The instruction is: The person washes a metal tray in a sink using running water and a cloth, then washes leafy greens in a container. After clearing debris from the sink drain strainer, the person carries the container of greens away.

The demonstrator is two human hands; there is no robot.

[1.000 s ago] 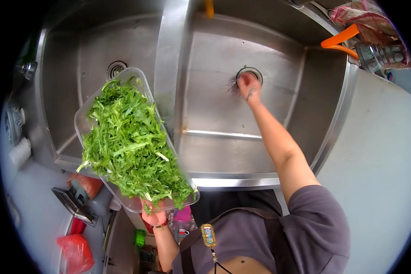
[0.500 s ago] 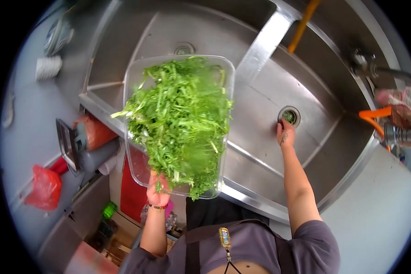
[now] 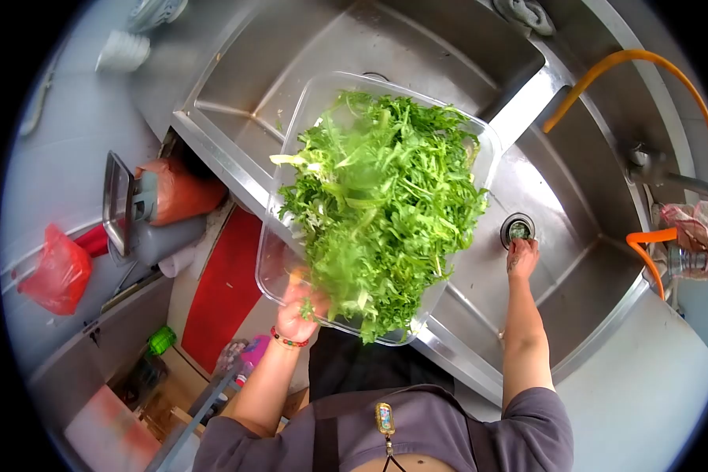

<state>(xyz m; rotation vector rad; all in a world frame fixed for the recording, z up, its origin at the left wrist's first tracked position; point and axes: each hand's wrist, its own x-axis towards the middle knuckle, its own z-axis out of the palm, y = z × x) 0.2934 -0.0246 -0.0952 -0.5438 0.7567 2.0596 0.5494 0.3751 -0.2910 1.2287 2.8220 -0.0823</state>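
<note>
My left hand (image 3: 296, 312) is closed on the near left edge of a clear plastic tub (image 3: 270, 263), tilted over the front of the sink. Leafy greens (image 3: 389, 208) are heaped in it, some hanging over the near rim; part of the heap is blurred. My right hand (image 3: 522, 257) reaches down into the right sink basin (image 3: 480, 303). Its fingers are bent together at the near edge of the drain (image 3: 518, 229), where bits of green show. What those fingertips grip is too small to make out.
A steel divider (image 3: 535, 102) parts the two basins. An orange hose (image 3: 645, 55) arches over the right side, near the faucet (image 3: 641, 155). Left of the sink are a red plastic bag (image 3: 59, 271), stacked white bowls (image 3: 123, 52) and a covered reddish-orange container (image 3: 182, 193).
The view has turned, so the tub and greens now appear farther right and more slanted. My right hand has drawn back slightly toward the drain's near edge, with its fingers more bent.
</note>
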